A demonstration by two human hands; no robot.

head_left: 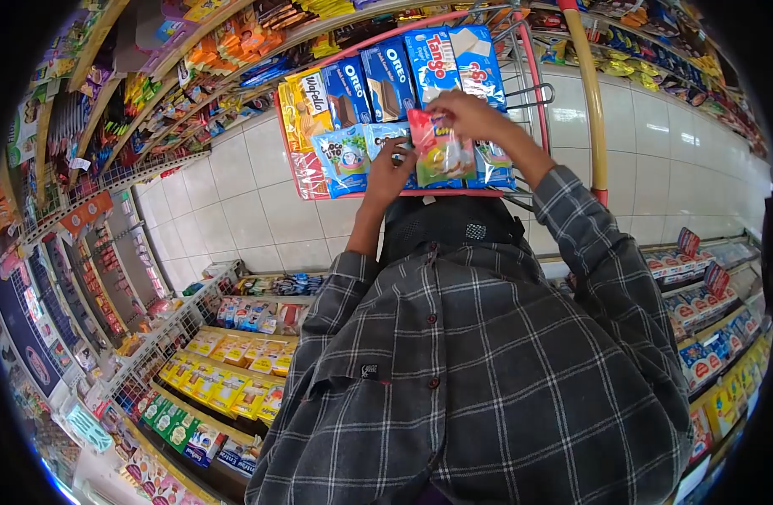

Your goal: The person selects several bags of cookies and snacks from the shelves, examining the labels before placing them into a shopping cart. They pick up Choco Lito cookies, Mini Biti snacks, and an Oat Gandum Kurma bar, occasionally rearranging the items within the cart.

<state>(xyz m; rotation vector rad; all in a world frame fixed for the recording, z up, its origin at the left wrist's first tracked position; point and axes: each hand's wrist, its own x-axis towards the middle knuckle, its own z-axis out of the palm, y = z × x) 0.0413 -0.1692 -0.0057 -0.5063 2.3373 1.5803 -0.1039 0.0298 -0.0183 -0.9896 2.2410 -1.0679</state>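
A red and green snack pouch hangs upright over the cart's load, its top edge pinched by my right hand. At the pouch's left side is my left hand, fingers curled over a light-blue packet; whether it grips that packet or the pouch's edge is hidden. Left of this hand lies a light-blue packet with a cartoon figure. Behind both hands are two blue Oreo wafer packs, a blue and white Tango pack and a yellow Wafello pack.
The packs sit in a red-rimmed shopping cart close in front of my body. A yellow post stands to its right. Shelves of bagged snacks line the far side. Boxed goods fill shelves behind me, over a tiled floor.
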